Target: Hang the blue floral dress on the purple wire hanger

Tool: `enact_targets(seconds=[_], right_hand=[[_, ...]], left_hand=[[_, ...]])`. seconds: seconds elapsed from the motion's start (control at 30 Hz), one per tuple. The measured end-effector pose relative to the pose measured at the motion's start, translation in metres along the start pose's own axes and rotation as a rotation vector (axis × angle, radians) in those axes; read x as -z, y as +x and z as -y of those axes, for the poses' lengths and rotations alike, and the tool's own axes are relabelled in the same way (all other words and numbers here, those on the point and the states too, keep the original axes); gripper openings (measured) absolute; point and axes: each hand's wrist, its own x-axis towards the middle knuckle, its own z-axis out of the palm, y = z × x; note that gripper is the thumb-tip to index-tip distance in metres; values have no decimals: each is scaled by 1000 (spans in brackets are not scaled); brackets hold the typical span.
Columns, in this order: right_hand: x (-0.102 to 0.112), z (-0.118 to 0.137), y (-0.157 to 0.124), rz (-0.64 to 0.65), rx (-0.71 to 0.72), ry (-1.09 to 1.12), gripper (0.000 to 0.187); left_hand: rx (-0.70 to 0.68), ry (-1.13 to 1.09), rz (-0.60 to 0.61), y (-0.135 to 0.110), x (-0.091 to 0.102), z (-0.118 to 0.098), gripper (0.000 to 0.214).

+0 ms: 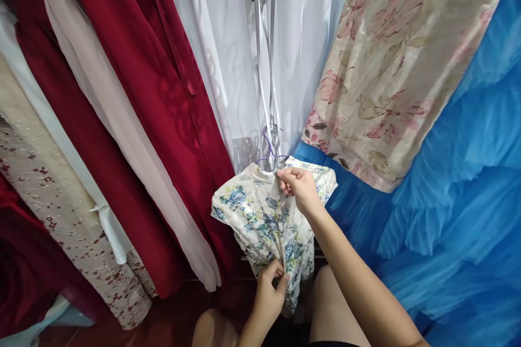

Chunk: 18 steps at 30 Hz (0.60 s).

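Observation:
A small white garment with a blue flower print point(260, 217) hangs on a purple hanger point(269, 147) in front of me. My right hand point(300, 187) pinches the garment's neckline just below the hanger hook. Lower down, my left hand point(269, 291) is closed on the bunched hem of the same garment. Both arms reach up from the bottom of the view, above my bare knees.
Long dresses hang close all round: dark red ones point(163, 97) and a pale cream one point(118, 119) at left, white sheer fabric point(228, 49) in the middle, a beige rose-print dress point(391, 70) and blue tulle point(459, 195) at right. Dark wooden floor point(171, 320) lies below.

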Motion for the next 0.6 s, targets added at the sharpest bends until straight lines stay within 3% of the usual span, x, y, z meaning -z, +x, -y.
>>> enact_targets(seconds=[0.1,0.23,0.37,0.5,0.6], right_hand=[[1,-5,-12,10,-21,12,27],[0,-2,-26,39,-3,-43,29],[1,3,-24,94,60,-144,31],[10,-20,-14,3,181,-457,25],[20,-50,-14,15,168,-642,23]], left_hand=[[-60,-43,-27,24,26,-21,8],[-330,-69,-204,85,71,-100,39],[-542,222,-226,135,95,-172,24],[-600,516,-220,149,94,-194,19],[-598,466,-336,150,106,-192,18]])
